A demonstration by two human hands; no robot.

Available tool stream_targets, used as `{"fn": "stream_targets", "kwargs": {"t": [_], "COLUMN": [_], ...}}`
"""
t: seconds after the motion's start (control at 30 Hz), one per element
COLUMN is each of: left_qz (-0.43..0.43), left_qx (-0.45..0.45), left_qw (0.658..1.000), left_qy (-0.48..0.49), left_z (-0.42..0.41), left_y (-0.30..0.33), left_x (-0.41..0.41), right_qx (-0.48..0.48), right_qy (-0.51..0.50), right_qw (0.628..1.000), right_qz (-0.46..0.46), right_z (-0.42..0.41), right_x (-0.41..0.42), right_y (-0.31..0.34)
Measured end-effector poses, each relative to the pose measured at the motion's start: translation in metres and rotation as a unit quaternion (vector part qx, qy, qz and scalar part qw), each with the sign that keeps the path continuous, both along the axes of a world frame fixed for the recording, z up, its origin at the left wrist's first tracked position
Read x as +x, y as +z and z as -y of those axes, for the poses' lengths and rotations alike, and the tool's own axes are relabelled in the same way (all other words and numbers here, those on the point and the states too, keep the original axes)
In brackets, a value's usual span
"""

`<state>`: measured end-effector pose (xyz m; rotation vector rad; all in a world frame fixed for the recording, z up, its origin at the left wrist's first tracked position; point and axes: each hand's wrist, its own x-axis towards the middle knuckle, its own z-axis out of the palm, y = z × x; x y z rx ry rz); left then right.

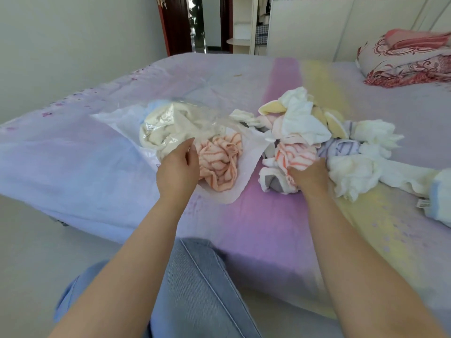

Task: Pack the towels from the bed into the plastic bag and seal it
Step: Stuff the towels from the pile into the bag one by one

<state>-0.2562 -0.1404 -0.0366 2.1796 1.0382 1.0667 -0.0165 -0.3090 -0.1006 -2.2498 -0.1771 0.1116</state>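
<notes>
A clear plastic bag [122,123] lies on the bed with its mouth toward me. A cream towel [168,128] sits deep inside it. An orange-striped towel [219,164] lies at the bag's mouth. My left hand [177,170] is at the bag's opening, thumb raised against the upper plastic layer and fingers beside the striped towel. To the right lies a loose heap of towels [302,123], white, pink, yellow and grey-striped. My right hand [308,175] grips a second orange-striped towel [292,157] at the heap's near edge; its fingertips are buried in the cloth.
The bed [256,215] has a purple, pink and yellow sheet. A long cream and blue towel [415,181] trails off to the right. A red patterned pillow and folded blanket [405,57] lie at the far right. My knee in jeans [195,289] is by the bed's near edge.
</notes>
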Motion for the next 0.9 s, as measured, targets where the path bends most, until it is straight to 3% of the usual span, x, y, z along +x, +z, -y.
{"fn": "stream_targets", "kwargs": {"t": [0.1,0.23,0.33,0.4,0.47,0.7,0.77,0.83,0.9], "left_qz": [-0.003,0.006,0.010,0.013,0.020,0.053,0.058,0.063,0.059], "left_qx": [-0.013,-0.038,-0.050,-0.051,-0.058,-0.092,-0.093,-0.093,-0.094], "left_qw": [1.000,0.999,0.999,0.999,0.998,0.994,0.994,0.993,0.994], "left_qy": [-0.004,-0.002,-0.006,-0.010,-0.009,-0.019,-0.016,-0.022,-0.022], "left_z": [-0.001,-0.005,-0.010,-0.013,-0.014,-0.010,-0.011,-0.012,-0.013], "left_y": [0.000,0.006,0.011,0.016,0.019,0.021,0.023,0.025,0.026], "left_x": [0.005,0.010,0.010,0.011,0.013,0.020,0.021,0.022,0.022], "right_qx": [-0.102,-0.114,0.093,0.314,0.444,0.630,0.622,0.555,0.405], "right_qy": [0.074,0.006,0.022,0.076,0.115,0.225,0.239,0.226,0.252], "right_qw": [0.992,0.989,0.987,0.944,0.889,0.741,0.745,0.800,0.874], "right_qz": [0.023,0.093,0.129,0.071,-0.013,-0.058,-0.035,0.008,0.089], "right_z": [0.003,0.000,-0.002,-0.004,-0.004,-0.018,-0.033,-0.051,-0.063], "right_x": [0.013,0.005,-0.011,-0.023,-0.034,-0.050,-0.066,-0.085,-0.106], "right_y": [0.012,0.049,0.077,0.102,0.125,0.168,0.164,0.136,0.091]}}
